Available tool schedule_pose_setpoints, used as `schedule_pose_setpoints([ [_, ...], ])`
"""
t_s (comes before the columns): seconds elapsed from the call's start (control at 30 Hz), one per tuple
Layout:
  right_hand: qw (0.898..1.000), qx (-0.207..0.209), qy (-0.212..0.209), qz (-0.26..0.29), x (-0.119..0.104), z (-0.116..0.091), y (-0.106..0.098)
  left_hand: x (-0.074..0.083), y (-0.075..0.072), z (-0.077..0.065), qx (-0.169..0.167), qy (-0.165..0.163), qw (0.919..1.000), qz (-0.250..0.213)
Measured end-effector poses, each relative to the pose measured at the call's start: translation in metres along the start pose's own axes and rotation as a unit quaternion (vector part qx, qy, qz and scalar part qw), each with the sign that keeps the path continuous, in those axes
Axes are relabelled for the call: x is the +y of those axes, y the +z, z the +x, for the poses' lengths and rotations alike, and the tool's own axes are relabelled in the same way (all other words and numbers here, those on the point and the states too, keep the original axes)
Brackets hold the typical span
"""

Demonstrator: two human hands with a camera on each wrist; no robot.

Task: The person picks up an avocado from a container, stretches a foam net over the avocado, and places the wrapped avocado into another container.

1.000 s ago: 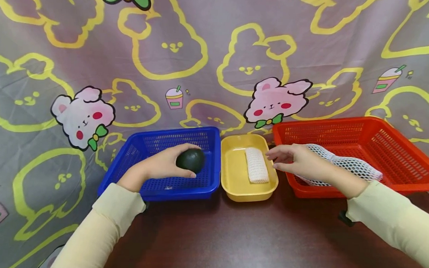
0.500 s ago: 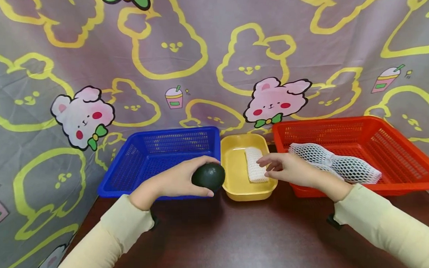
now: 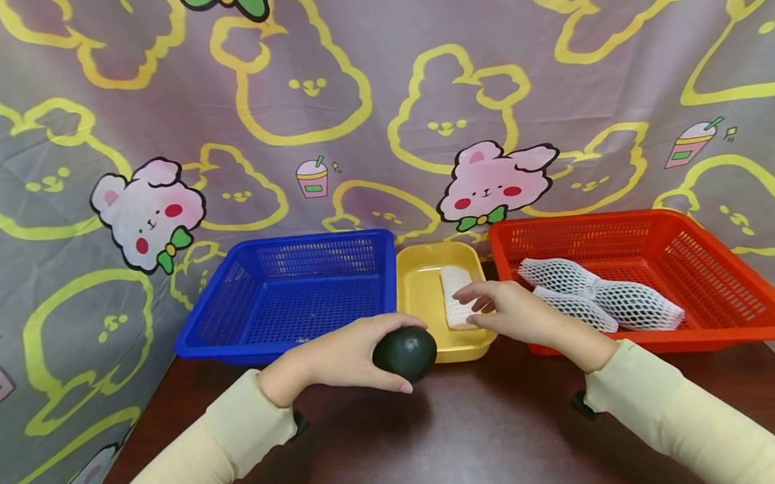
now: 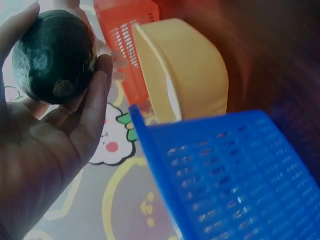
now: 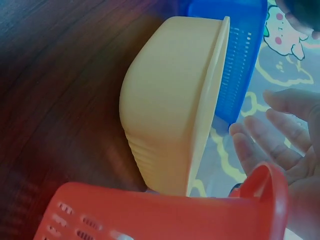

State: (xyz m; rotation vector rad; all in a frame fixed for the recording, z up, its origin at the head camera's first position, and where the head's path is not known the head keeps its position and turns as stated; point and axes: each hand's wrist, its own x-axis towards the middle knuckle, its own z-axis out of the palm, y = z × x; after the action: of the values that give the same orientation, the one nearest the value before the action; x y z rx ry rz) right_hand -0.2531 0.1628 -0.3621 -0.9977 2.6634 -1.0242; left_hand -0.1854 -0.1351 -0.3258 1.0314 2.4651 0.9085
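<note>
My left hand [image 3: 350, 352] grips a dark green avocado [image 3: 405, 353] with thumb and fingers, in front of the yellow tray and clear of it. In the left wrist view the same avocado [image 4: 55, 57] shows its stem scar. My right hand [image 3: 514, 314] is above the right side of the yellow tray [image 3: 417, 301], fingers loosely bent and holding nothing. Below its fingertips a flat white foam net sleeve [image 3: 455, 295] lies in the tray, partly covered by the hand. In the right wrist view the right hand [image 5: 285, 140] is empty, above the tray's rim.
A blue basket [image 3: 296, 247] stands left of the tray. On the right, a red basket [image 3: 589, 225] holds several white foam nets [image 3: 638, 305] with something dark showing through. Behind hangs a patterned cloth [image 3: 382, 76]; the brown table [image 3: 483, 434] lies in front.
My left hand has carried the avocado out of the blue basket, rightward and toward me. My right hand has shifted left and slightly down, from the red basket's edge to over the foam net sleeve.
</note>
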Motion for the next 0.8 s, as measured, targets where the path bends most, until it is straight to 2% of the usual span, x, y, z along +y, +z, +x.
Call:
schedule_pose_setpoints([
  [0.23, 1.0, 0.011, 0.006, -0.02, 0.0, 0.003, 0.006, -0.003, 0.017, 0.004, -0.019, 0.017, 0.9996, -0.016],
  [0.5, 0.996, 0.014, 0.024, -0.08, -0.006, 0.007, 0.015, -0.008, 0.037, 0.009, -0.042, 0.039, 0.9981, -0.024],
  [0.8, 0.994, 0.012, 0.045, -0.095, -0.01, 0.013, 0.027, -0.014, 0.058, 0.018, -0.052, 0.055, 0.9971, -0.004],
])
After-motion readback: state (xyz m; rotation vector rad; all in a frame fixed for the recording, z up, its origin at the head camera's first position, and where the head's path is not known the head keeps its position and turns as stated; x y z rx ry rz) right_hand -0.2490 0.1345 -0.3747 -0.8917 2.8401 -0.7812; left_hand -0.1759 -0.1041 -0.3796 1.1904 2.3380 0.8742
